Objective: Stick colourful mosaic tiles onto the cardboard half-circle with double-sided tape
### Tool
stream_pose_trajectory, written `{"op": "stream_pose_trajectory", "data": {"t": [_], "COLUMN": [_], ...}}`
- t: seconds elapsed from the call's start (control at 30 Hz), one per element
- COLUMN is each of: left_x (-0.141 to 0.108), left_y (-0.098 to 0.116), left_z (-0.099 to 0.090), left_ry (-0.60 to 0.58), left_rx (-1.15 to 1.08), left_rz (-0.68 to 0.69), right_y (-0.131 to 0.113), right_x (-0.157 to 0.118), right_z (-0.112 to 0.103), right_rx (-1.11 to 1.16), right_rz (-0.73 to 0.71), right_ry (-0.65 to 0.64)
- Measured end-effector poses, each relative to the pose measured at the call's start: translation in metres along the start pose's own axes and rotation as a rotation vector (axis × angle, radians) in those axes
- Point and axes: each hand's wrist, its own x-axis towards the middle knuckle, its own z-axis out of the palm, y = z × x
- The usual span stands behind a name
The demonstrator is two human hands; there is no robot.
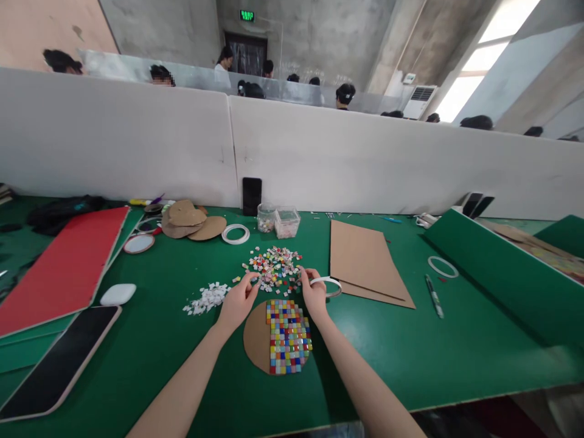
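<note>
My left hand is at the left edge of a loose pile of small coloured mosaic tiles. Its thumb and forefinger are pinched; anything between them is too small to name. My right hand, on the pile's right side, is closed on a roll of narrow white tape, which sticks out beyond its back. Between my wrists lies a round cardboard disc. Rows of glossy coloured tiles cover its middle and right, while its left part is bare brown. White backing scraps are heaped beside my left hand.
Two clear tubs and an upright phone stand by the white partition. Cardboard sheets, a pen and a green board lie right. Cardboard discs, a red board and a tablet-like device lie left.
</note>
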Motion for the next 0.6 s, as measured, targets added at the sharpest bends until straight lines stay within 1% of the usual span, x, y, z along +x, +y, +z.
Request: {"op": "stream_pose_trajectory", "data": {"t": [0.27,0.6], "left_x": [0.0007,0.0020], "left_y": [-0.0034,-0.0046], "left_z": [0.0016,0.0014], "left_ry": [0.003,-0.024], "left_rx": [-0.007,0.005], "left_rz": [-0.028,-0.046], "right_y": [0.0007,-0.0020], "right_x": [-0.0009,-0.0013], "right_z": [0.0009,-0.0007], "right_rx": [0.055,0.074], "right_rz": [0.040,0.071], "right_ry": [-0.026,0.004]}}
